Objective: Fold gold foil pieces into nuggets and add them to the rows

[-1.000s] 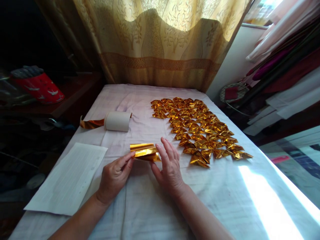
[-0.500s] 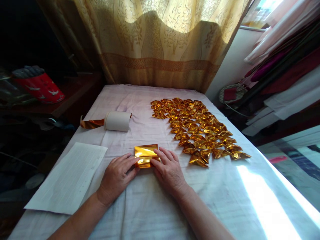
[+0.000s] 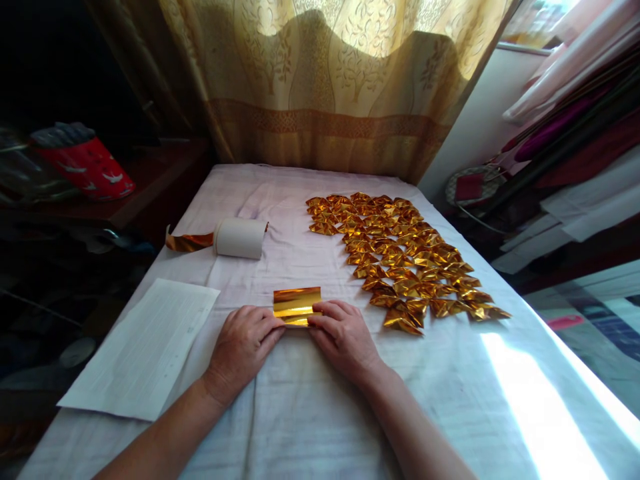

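Bare left hand (image 3: pixel 246 341), bare right hand (image 3: pixel 346 339) — forearms (image 3: pixel 416 417) uncovered

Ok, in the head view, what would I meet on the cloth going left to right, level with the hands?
Paper, left hand, foil, right hand, folded pieces.

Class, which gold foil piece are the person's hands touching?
The smooth rectangular sheet between the left hand and the right hand; the folded, pointed pieces lie untouched in rows to its right.
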Action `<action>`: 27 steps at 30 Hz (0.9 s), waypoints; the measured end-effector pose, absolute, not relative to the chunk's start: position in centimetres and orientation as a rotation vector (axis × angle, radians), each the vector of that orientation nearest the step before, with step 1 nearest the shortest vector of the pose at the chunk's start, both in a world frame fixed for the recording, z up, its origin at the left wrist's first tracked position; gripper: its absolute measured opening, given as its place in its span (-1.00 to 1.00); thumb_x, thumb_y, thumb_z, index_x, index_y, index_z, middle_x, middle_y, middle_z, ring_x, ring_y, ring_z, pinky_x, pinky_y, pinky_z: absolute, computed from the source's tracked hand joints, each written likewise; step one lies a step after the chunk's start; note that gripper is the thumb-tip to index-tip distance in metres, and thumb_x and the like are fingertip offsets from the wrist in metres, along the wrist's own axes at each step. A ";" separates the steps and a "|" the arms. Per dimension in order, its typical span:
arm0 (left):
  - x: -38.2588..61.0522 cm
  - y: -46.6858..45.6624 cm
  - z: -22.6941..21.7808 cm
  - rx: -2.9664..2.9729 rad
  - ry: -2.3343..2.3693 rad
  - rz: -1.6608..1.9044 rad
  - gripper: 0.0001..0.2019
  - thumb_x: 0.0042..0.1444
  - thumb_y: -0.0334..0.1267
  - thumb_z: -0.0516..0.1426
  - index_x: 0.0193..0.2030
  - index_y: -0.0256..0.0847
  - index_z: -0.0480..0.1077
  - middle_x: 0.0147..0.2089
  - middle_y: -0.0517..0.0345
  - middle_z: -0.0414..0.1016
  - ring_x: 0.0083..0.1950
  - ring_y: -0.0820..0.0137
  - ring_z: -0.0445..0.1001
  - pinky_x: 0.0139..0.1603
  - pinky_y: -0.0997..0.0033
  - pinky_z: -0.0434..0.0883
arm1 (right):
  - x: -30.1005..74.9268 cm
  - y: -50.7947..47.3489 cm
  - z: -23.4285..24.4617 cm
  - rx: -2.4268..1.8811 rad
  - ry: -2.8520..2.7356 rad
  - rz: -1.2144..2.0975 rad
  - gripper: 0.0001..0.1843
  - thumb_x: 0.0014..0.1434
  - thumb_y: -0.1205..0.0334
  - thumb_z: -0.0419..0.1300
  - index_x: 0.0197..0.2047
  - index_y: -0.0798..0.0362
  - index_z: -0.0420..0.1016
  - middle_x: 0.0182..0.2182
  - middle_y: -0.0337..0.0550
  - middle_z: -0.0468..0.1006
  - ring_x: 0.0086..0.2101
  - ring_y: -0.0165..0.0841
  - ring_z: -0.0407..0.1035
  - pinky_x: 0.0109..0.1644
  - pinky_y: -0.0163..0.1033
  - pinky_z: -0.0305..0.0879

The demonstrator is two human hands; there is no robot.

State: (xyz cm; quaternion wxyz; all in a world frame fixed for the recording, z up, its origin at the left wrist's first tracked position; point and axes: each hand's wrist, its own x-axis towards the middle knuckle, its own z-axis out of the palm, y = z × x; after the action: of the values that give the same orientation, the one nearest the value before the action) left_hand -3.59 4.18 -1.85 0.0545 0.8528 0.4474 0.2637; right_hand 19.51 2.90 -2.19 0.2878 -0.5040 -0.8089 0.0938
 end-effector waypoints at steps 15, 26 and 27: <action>-3.1 4.6 -1.9 2.578 1.538 0.750 -0.81 0.27 -0.16 0.08 -0.28 -0.16 0.46 -0.25 0.09 0.53 -0.19 0.25 0.43 -0.14 0.23 0.32 | 19.2 3.7 -2.8 -1.543 -1.999 0.219 -0.88 0.26 0.22 0.19 -0.31 -0.01 0.52 -0.14 -0.13 0.60 -0.11 -0.22 0.40 -0.05 -0.09 0.23; -3.2 4.8 -2.4 2.606 1.616 0.762 -0.83 0.28 -0.15 0.08 -0.12 -0.19 0.36 -0.22 0.07 0.51 -0.19 0.22 0.44 -0.13 0.21 0.35 | 18.5 3.5 -2.9 -1.694 -1.976 0.131 -0.83 0.23 0.19 0.22 -0.39 0.00 0.40 -0.13 -0.11 0.55 -0.11 -0.19 0.35 -0.04 -0.08 0.14; -3.2 4.7 -2.5 2.613 1.615 0.791 -0.79 0.29 -0.15 0.08 -0.03 -0.21 0.35 -0.18 0.04 0.51 -0.16 0.21 0.44 -0.11 0.20 0.36 | 18.4 3.6 -2.8 -1.698 -1.980 0.128 -0.84 0.23 0.19 0.22 -0.39 0.00 0.40 -0.14 -0.11 0.55 -0.11 -0.19 0.34 -0.04 -0.08 0.14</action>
State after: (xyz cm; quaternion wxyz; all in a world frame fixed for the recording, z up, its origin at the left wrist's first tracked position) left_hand -3.19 4.75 -2.47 -0.0152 0.8237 0.5090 0.2493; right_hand 18.44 3.55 -2.83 0.2621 -0.6274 -0.7317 0.0473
